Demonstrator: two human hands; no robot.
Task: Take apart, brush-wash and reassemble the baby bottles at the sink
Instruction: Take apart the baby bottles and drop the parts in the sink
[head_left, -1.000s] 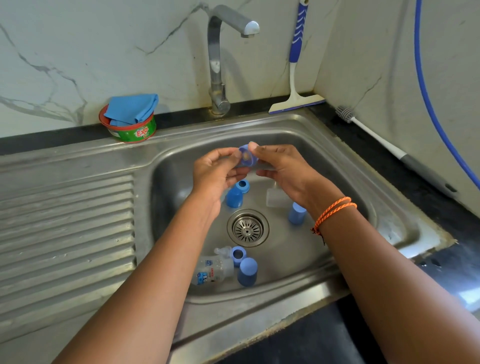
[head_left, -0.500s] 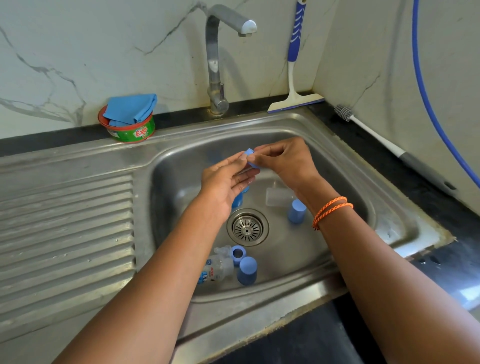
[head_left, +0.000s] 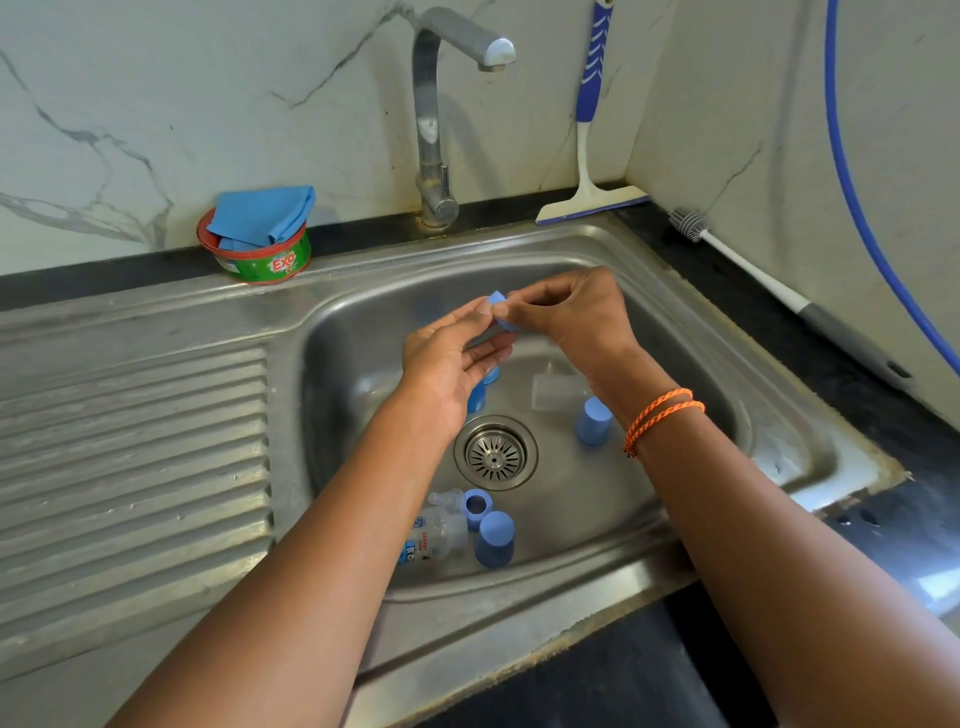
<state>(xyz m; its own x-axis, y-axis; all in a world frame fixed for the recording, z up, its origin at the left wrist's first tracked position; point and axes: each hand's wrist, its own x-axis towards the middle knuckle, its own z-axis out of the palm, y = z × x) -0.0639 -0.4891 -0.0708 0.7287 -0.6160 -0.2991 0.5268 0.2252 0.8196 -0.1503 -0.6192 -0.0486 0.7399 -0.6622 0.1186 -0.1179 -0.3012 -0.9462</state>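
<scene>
The sink (head_left: 691, 332) is brushed steel, dull-shiny and scuffed, with a ribbed draining board to its left. Behind the sink, the tap (head_left: 434, 119) is metal, tarnished and spotted near its base, and the wall (head_left: 156, 93) is smooth, veined marble. The bench (head_left: 779, 322) to the right of the sink is glossy black stone. In the sink lie matt blue plastic caps (head_left: 494, 539), a clear plastic bottle (head_left: 434, 538) and a perforated metal strainer (head_left: 494, 454). At the sink's back left corner, a glossy plastic tub (head_left: 260, 260) holds a soft blue cloth (head_left: 265, 213).
</scene>
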